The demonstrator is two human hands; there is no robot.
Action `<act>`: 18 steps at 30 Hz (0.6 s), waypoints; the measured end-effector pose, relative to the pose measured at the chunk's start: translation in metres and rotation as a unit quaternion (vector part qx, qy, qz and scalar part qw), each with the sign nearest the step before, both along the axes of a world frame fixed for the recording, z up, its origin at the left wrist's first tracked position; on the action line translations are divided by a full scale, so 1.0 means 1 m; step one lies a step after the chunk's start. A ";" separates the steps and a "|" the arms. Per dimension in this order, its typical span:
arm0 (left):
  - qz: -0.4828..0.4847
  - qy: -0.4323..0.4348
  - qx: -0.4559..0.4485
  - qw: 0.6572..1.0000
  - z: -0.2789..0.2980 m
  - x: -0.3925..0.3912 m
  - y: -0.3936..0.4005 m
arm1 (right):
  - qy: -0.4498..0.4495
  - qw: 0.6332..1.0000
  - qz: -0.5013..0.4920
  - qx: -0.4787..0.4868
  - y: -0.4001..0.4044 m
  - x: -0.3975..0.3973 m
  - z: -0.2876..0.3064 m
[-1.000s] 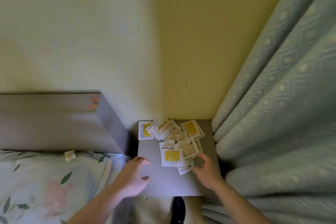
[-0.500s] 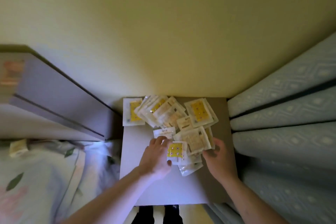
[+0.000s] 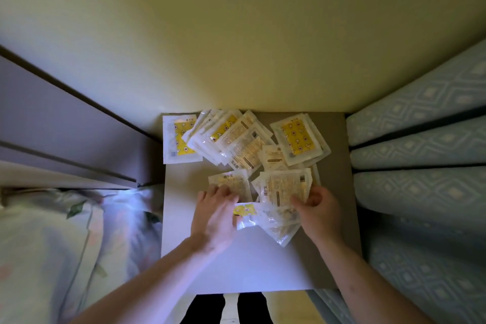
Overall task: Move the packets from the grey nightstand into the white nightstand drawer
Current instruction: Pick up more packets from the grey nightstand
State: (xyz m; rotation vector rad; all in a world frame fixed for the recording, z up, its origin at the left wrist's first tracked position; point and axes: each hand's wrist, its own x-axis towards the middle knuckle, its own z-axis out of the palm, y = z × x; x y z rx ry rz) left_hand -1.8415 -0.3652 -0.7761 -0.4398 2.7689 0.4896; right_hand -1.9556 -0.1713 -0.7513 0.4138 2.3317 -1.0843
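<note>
Loosely heaped white-and-yellow packets [image 3: 244, 139]; left fingers [image 3: 218, 193] flat, right fingers [image 3: 302, 201] pinching some.

Print is seen on several packets [image 3: 244, 144] lying on the grey nightstand [image 3: 339, 192]: dark lines of small characters, a barcode-like block, yellow panels with round motifs. All of it is too small and blurred; no word, brand or number can be read. No other lettering is made out elsewhere.

A patterned blue curtain [image 3: 420, 144] hangs at right, a floral pillow [image 3: 47, 244] lies at left.
</note>
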 end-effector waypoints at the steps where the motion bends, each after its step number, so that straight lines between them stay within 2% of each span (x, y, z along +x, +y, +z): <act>1: 0.021 0.009 0.005 1.000 0.001 0.004 -0.004 | 0.001 1.000 0.000 0.002 0.002 0.000 0.003; 4: 0.095 0.039 0.023 0.994 0.007 0.010 -0.016 | 0.018 1.000 0.003 -0.017 0.015 0.001 0.014; 7: 0.139 0.013 0.050 0.989 0.013 0.007 -0.023 | 0.016 0.998 -0.019 -0.061 0.032 0.007 0.019; 9: 0.146 0.007 0.063 0.987 0.011 0.002 -0.024 | -0.010 0.989 -0.089 -0.118 0.041 0.011 0.019; 11: 0.156 0.018 0.074 0.985 0.006 0.000 -0.022 | -0.046 0.965 -0.183 -0.180 0.044 0.013 0.025; 13: 0.172 0.040 0.081 0.981 0.002 -0.003 -0.019 | -0.054 0.961 -0.197 -0.186 0.047 0.013 0.026; 14: 0.177 0.057 0.084 0.979 0.001 -0.004 -0.018 | -0.047 0.972 -0.163 -0.162 0.048 0.011 0.025; 16: 0.182 0.074 0.088 0.977 -0.001 -0.006 -0.015 | -0.011 0.997 -0.028 -0.068 0.047 0.007 0.021; 18: 0.191 0.055 0.095 0.975 -0.002 -0.009 -0.014 | 0.035 0.994 0.098 0.030 0.037 0.001 0.019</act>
